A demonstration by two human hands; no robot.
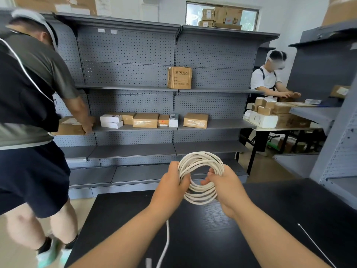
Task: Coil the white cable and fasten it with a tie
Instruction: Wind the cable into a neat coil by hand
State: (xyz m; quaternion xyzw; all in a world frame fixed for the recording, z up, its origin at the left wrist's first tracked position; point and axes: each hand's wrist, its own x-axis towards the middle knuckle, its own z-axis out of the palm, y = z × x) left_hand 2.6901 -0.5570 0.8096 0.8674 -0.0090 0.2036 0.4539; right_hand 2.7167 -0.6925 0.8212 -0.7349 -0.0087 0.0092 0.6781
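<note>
While 2 others sort boxes, a cable sits coiled in both hands

As the white cable (199, 196) hangs in a round coil of several loops just above the black table (289, 209), both hands grip it. The left hand (172, 182) has its fingers curled round the coil's left side. The right hand (224, 186) closes on the right side, thumb inside the ring. 1 loose end (167, 238) drops from under the left wrist and trails over the table toward the near edge. A thin white tie (313, 242) lies on the table, well apart to the right, untouched. Behind, a grey rack (135, 74) carries cardboard boxes (145, 120). At left a person in dark shorts (29, 84) bends to a box on the rack. At right a person in a white shirt (267, 78) handles boxes at a second table (280, 129).
</note>
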